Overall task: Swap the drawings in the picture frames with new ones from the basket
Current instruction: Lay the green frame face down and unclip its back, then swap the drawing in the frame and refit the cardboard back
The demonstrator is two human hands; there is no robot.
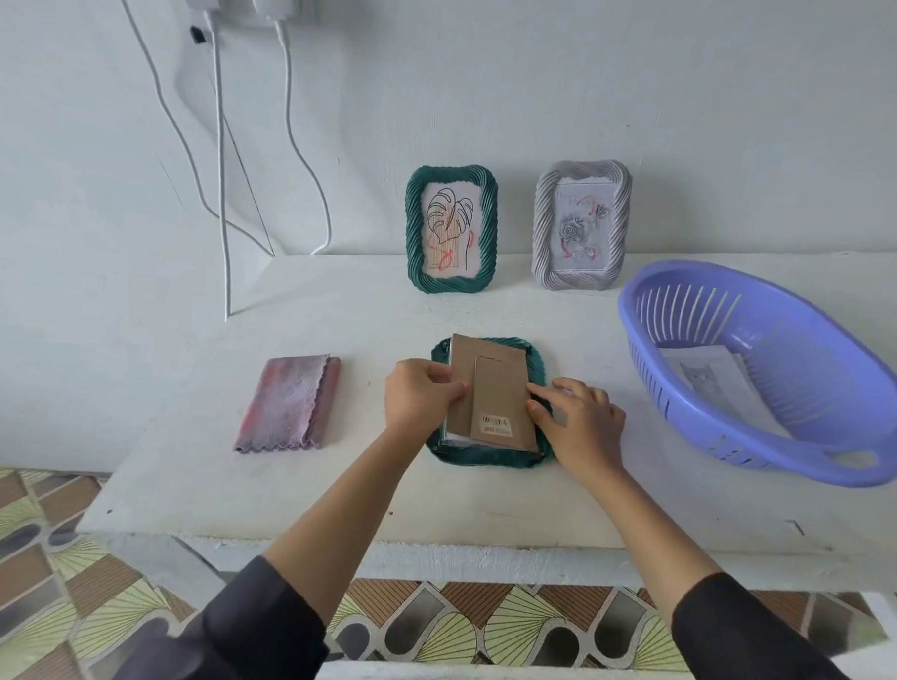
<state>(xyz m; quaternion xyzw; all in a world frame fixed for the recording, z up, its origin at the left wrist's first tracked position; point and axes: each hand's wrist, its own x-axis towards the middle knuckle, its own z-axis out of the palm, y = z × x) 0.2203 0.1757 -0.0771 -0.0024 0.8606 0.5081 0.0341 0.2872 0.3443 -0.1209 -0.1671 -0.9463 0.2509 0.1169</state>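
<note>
On the desk [175,430], near the middle, the green frame [482,457] lies face down, the left hand [418,397] pinching its cardboard backing [490,388] with curled fingers [437,372], while the right hand [581,422] presses straightened fingers [542,392] on the right edge.

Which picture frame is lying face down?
The front green frame, cardboard back up; the rear green frame and the grey frame stand upright.
</note>
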